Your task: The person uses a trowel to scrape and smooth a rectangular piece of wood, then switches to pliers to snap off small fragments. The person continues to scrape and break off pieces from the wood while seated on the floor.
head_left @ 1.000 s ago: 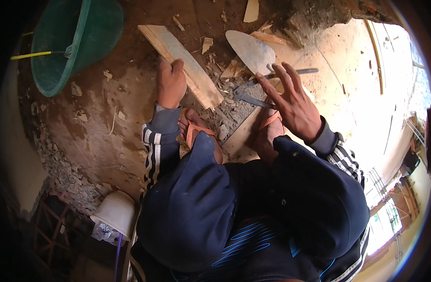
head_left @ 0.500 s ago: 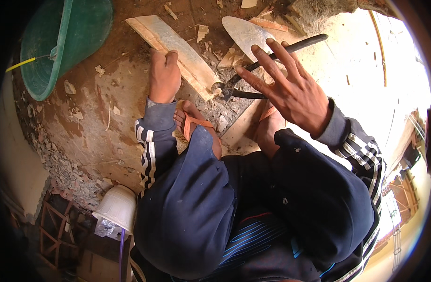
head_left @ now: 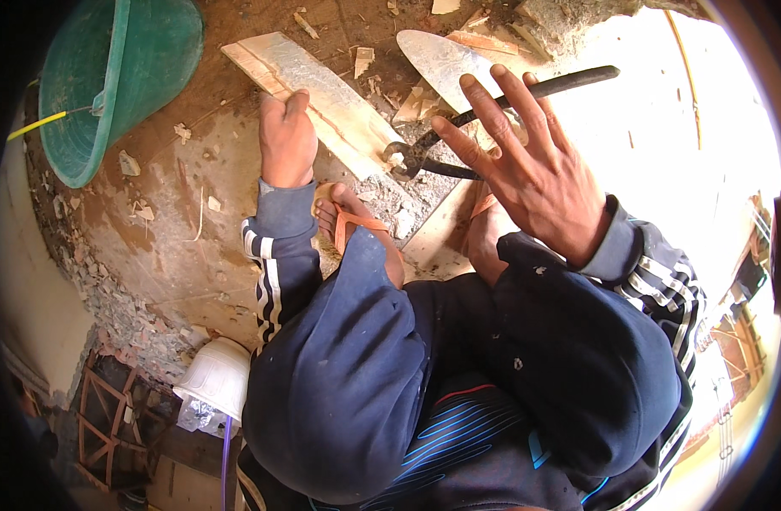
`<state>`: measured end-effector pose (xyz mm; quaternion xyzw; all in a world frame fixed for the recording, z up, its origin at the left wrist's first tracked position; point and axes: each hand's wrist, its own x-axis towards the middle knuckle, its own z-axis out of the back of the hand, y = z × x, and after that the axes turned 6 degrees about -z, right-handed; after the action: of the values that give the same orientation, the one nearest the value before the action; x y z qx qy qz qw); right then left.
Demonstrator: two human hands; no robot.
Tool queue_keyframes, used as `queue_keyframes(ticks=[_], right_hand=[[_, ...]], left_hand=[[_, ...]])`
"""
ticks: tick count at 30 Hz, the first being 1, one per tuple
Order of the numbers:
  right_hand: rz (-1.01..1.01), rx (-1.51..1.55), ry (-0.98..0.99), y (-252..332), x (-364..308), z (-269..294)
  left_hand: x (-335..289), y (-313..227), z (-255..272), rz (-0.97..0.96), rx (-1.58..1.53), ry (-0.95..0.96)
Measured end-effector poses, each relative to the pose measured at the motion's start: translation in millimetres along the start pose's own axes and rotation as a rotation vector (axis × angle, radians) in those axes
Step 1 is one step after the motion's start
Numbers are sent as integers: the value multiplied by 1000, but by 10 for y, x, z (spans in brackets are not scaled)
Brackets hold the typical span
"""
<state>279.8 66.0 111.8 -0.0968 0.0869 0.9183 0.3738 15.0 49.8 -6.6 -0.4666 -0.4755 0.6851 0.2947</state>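
My left hand (head_left: 286, 140) is closed on the near edge of a long strip of tile (head_left: 331, 111), which slants down to the right; its face is pale and its side tan. At the strip's lower right end are the jaws of black pincers (head_left: 577, 79), with a pale crumb between them. My right hand (head_left: 535, 170) holds the pincers with its fingers spread across the upper handle; the thumb is mostly hidden. The two handles stand apart. A pointed metal trowel blade (head_left: 441, 64) lies on the floor beyond the pincers.
A green basin (head_left: 160, 77) leans on its side at the upper left, with a yellow rod at its rim. Tile chips and grit lie around my sandalled feet. Rubble (head_left: 118, 307) runs along the left, near a white plastic pot (head_left: 216, 375). A broken concrete chunk (head_left: 560, 30) sits at the far right.
My left hand and the tile strip have shifted slightly left. The pincers' upper handle reaches farther right, and a pale crumb now shows between the jaws. My right hand has moved a little right.
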Motion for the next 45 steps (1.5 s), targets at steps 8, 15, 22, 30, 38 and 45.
queue_keyframes(ticks=[8,15,22,30,38,45], right_hand=[[-28,44,17,44,33,47],[-51,-9,22,123,-9,75],[-24,-167,-111,129,55,-15],[-66,92,-2,-27,68,-183],[-141,730,354,-115,-37,-242],[-95,339,142,-79,-118,-26]], left_hand=[[-16,173,-19,-142,162,-31],[-43,125,-16,-138,322,-37],[-258,156,-194,-5,82,-47],[-411,12,-259,393,-1000,190],[-445,-13,-309,475,-1479,617],[-354,-197,-253,388,-1094,331]])
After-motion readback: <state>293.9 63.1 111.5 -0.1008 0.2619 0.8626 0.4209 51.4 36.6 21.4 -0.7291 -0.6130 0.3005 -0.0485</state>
